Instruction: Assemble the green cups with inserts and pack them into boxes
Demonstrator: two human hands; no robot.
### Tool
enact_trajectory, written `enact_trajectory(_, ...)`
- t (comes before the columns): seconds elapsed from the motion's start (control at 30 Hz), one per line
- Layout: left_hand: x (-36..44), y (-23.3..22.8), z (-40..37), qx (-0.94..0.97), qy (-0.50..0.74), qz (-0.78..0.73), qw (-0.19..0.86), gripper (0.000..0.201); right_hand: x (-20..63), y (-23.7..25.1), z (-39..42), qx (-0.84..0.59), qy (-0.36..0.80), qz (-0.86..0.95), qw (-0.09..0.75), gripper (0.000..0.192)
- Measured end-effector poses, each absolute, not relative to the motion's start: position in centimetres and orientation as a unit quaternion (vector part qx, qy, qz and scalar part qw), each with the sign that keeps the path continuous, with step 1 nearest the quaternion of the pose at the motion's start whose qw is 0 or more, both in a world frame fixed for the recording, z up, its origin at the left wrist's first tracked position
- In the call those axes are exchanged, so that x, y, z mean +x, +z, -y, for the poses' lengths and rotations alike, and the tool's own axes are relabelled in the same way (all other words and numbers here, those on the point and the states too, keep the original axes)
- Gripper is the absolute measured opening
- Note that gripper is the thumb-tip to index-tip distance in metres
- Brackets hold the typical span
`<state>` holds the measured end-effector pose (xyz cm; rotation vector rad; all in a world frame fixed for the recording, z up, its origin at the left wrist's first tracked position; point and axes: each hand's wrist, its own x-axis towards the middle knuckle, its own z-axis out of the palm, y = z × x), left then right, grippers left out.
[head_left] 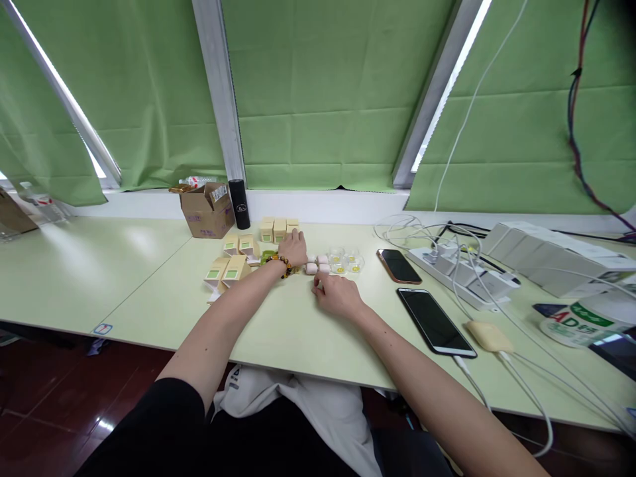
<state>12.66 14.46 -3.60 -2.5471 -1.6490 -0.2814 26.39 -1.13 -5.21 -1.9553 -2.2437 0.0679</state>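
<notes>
Your clearest lane is the bare worktop (pixel 293 331) in front of you, open from the near edge up to the pink cases (pixel 318 264). To your left the worktop lies free beyond the small tan boxes (pixel 233 265). To your right, two phones (pixel 433 321) block the way, then a tangle of white cables (pixel 501 311) and a power strip (pixel 462 275). Behind the boxes stand a cardboard carton (pixel 206 212) and a black cylinder (pixel 239 204).
</notes>
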Motion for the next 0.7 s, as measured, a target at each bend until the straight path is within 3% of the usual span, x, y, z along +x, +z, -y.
enact_trajectory(0.7,12.79,-2.77,-14.72,-0.826,-0.086,0.557,0.017,0.084,26.5,-5.36,1.03,-0.648,0.027,0.756,0.086,0.021)
